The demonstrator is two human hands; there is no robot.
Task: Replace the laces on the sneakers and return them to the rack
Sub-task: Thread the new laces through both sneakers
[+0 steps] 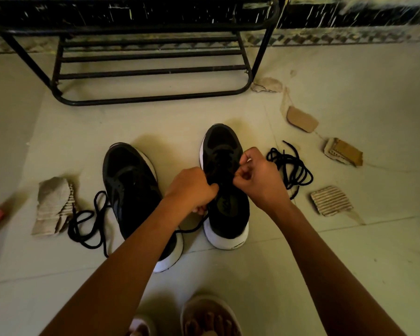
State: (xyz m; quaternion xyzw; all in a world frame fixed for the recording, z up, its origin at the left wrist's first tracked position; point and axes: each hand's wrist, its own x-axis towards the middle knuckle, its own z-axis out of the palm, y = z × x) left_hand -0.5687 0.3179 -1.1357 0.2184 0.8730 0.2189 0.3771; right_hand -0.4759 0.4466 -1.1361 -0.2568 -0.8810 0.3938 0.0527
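The left hand (192,187) and the right hand (260,180) both curl tight and pinch the lace (190,228) on top of the right sneaker (228,214). The shoe lies long-ways under them, toe pointing away at the rack (153,72).

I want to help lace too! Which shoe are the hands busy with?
The right sneaker, nearer the rack: the left hand and right hand pinch its lace.
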